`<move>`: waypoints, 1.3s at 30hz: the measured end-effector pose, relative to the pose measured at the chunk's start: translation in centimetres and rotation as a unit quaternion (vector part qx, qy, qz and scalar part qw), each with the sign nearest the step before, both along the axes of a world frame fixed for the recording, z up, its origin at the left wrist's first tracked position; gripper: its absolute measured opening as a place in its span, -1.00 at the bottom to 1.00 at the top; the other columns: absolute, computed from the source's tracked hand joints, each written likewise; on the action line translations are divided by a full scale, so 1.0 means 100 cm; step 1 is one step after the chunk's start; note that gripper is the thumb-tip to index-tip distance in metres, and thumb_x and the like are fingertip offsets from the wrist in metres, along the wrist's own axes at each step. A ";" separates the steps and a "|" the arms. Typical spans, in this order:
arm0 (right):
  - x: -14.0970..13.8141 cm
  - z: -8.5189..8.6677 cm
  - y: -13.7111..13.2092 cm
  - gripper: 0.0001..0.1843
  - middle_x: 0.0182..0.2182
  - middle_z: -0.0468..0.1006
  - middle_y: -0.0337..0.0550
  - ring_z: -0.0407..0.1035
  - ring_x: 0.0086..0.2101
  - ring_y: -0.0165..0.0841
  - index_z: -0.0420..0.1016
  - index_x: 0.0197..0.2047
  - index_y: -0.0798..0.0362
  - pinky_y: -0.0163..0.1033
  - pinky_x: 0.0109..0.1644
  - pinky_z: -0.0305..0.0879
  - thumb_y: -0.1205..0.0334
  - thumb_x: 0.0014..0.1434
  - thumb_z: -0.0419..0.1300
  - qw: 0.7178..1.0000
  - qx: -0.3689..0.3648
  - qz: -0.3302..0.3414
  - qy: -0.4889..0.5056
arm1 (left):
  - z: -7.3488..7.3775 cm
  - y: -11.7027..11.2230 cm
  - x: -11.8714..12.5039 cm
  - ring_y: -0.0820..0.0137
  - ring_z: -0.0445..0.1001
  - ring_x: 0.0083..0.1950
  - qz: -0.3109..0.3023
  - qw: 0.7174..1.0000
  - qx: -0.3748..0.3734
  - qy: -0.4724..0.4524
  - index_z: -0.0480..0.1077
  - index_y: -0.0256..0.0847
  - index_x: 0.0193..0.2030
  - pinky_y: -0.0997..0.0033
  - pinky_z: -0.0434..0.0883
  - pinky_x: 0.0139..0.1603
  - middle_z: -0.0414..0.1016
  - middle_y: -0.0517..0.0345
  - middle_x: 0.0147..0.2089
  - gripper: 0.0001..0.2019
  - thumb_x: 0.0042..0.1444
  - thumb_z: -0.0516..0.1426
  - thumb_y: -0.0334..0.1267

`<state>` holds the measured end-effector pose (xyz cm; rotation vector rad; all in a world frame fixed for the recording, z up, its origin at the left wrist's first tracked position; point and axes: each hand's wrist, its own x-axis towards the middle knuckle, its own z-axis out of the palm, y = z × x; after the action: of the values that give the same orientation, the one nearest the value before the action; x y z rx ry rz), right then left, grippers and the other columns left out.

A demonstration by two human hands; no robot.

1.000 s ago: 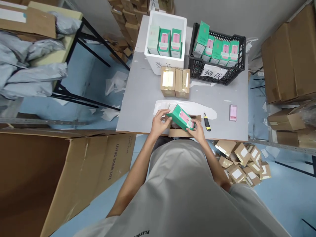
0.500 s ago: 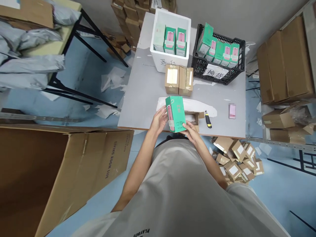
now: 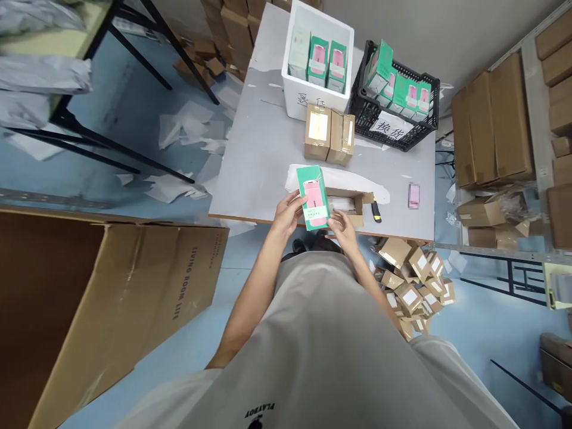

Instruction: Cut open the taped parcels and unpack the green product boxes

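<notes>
My left hand (image 3: 288,215) grips a green box (image 3: 314,205) by its left edge, fingers in front of the pink picture on its face. Fingers of my right hand (image 3: 343,231) pinch the lower right corner of the same box. The green box is held tilted over the table's front edge. Just behind my right hand lies an opened brown carton (image 3: 357,205), with something white inside. A yellow and black box cutter (image 3: 376,211) lies beside the carton. Farther right is a small pink item in a clear case (image 3: 414,196).
On the grey table (image 3: 254,161), two taped cartons (image 3: 329,134) stand before a white bin (image 3: 298,98) and a black crate (image 3: 404,140), both holding green boxes. A big open carton (image 3: 165,286) stands at left. Small cartons (image 3: 415,286) are piled on the floor at right.
The green box has been turned so its pink-pictured face now points up at me. Both hands stay at it. The view has shifted somewhat to the right.
</notes>
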<state>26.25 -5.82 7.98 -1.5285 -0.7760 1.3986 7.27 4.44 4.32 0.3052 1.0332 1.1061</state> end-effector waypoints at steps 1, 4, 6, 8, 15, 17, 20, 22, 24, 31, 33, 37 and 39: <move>-0.005 0.002 -0.004 -0.12 0.38 0.66 0.05 0.65 0.27 -0.03 0.55 0.44 -0.15 -0.07 0.01 0.87 -0.31 0.20 0.62 0.999 0.018 0.000 -0.051 | -0.001 0.001 -0.001 0.18 0.83 -0.05 0.011 1.000 0.001 0.009 0.68 -0.20 0.11 0.31 0.70 -0.02 0.86 -0.02 -0.01 -0.34 -0.14 0.72 -0.17; -0.025 0.009 -0.014 -0.08 0.52 0.55 0.18 0.51 0.46 0.08 0.52 0.52 -0.10 0.11 0.29 0.80 -0.28 0.25 0.60 0.976 0.066 0.025 -0.208 | -0.001 0.000 0.001 0.16 0.82 0.03 0.029 0.999 0.017 0.037 0.68 -0.20 0.15 0.26 0.72 0.07 0.84 -0.06 0.06 -0.31 -0.15 0.71 -0.20; -0.036 0.011 -0.019 -0.05 0.54 0.52 0.22 0.44 0.52 0.14 0.47 0.59 -0.07 0.23 0.45 0.69 -0.23 0.29 0.59 0.953 0.087 0.050 -0.287 | 0.000 -0.004 0.003 0.12 0.81 0.13 0.039 0.996 0.037 0.071 0.66 -0.19 0.19 0.22 0.73 0.17 0.82 -0.10 0.13 -0.26 -0.18 0.72 -0.22; -0.045 0.010 -0.022 -0.02 0.55 0.50 0.26 0.44 0.52 0.17 0.41 0.65 -0.03 0.29 0.52 0.63 -0.17 0.32 0.57 0.936 0.098 0.062 -0.332 | 0.003 -0.011 0.005 0.06 0.78 0.23 0.050 0.991 0.059 0.108 0.65 -0.18 0.22 0.16 0.72 0.25 0.79 -0.15 0.20 -0.20 -0.21 0.74 -0.23; -0.047 -0.008 -0.022 0.02 0.48 0.57 0.16 0.65 0.24 -0.04 0.37 0.69 -0.10 -0.02 0.09 0.83 -0.11 0.26 0.51 0.976 0.114 -0.014 -0.187 | 0.018 -0.028 -0.006 0.11 0.77 0.27 0.050 0.992 0.095 0.067 0.64 -0.16 -0.01 0.18 0.68 0.33 0.78 -0.15 0.21 -0.44 0.00 0.70 0.03; -0.046 -0.011 -0.020 0.03 0.41 0.63 0.17 0.67 0.22 -0.05 0.41 0.65 -0.08 -0.04 0.07 0.82 -0.19 0.23 0.55 0.988 0.102 -0.029 -0.110 | 0.019 -0.026 -0.012 0.14 0.79 0.22 0.042 0.995 0.086 0.020 0.61 -0.16 -0.11 0.20 0.68 0.31 0.80 -0.15 0.16 -0.50 0.12 0.65 0.11; -0.047 -0.013 -0.018 0.05 0.39 0.65 0.16 0.70 0.21 -0.04 0.46 0.57 -0.09 -0.03 0.07 0.84 -0.28 0.16 0.63 0.996 0.077 -0.044 -0.030 | 0.019 -0.020 -0.021 0.17 0.79 0.19 0.045 0.996 0.071 -0.024 0.60 -0.16 -0.15 0.24 0.68 0.26 0.81 -0.15 0.18 -0.56 0.20 0.61 0.08; -0.050 -0.013 -0.017 0.05 0.36 0.67 0.12 0.72 0.17 -0.04 0.48 0.53 -0.12 -0.01 0.06 0.86 -0.31 0.10 0.67 0.997 0.062 -0.049 0.009 | 0.018 -0.016 -0.025 0.18 0.79 0.21 0.051 0.996 0.057 -0.036 0.60 -0.15 -0.15 0.26 0.68 0.25 0.81 -0.14 0.21 -0.62 0.22 0.60 0.01; -0.051 -0.011 -0.015 0.02 0.31 0.70 0.05 0.74 0.14 -0.06 0.49 0.48 -0.15 0.00 0.06 0.87 -0.30 0.08 0.69 0.997 0.050 -0.043 0.038 | 0.016 -0.013 -0.029 0.19 0.78 0.22 0.054 0.997 0.042 -0.039 0.59 -0.15 -0.14 0.27 0.67 0.26 0.81 -0.12 0.22 -0.65 0.23 0.59 -0.04; -0.049 0.004 -0.003 -0.19 0.19 0.77 -0.08 0.71 0.22 -0.07 0.53 0.33 -0.17 0.07 0.16 0.87 -0.19 0.13 0.66 0.992 0.027 -0.014 0.124 | 0.010 -0.002 -0.036 0.21 0.78 0.08 0.027 0.998 -0.009 -0.060 0.53 -0.13 -0.24 0.32 0.67 0.07 0.81 -0.05 0.01 -0.70 0.27 0.52 -0.09; -0.049 0.007 0.001 -0.23 0.20 0.77 -0.09 0.73 0.19 -0.06 0.53 0.30 -0.18 0.11 0.17 0.87 -0.21 0.13 0.63 0.989 0.012 -0.001 0.149 | 0.010 -0.002 -0.036 0.19 0.78 0.01 0.005 0.998 -0.011 -0.066 0.57 -0.14 -0.23 0.30 0.67 0.01 0.80 -0.03 -0.07 -0.69 0.24 0.55 -0.07; -0.049 0.011 0.010 -0.27 0.20 0.79 -0.12 0.77 0.10 -0.09 0.50 0.28 -0.18 0.13 0.17 0.87 -0.22 0.17 0.59 0.984 0.006 0.023 0.175 | 0.012 0.000 -0.037 0.22 0.77 -0.05 0.024 0.998 0.030 -0.041 0.65 -0.18 -0.16 0.32 0.65 -0.02 0.80 0.00 -0.11 -0.59 0.18 0.63 0.05; -0.047 0.013 0.013 -0.27 0.18 0.81 -0.13 0.77 0.07 -0.10 0.50 0.28 -0.19 0.12 0.16 0.87 -0.21 0.16 0.59 0.984 0.010 0.026 0.177 | 0.014 0.003 -0.038 0.28 0.75 -0.08 0.045 0.998 0.031 -0.030 0.62 -0.17 -0.20 0.37 0.63 -0.06 0.79 0.04 -0.11 -0.53 0.10 0.68 0.06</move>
<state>21.55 -4.48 9.29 -1.2033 -0.6116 1.6384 3.46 4.69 5.71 0.2758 0.9681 1.2234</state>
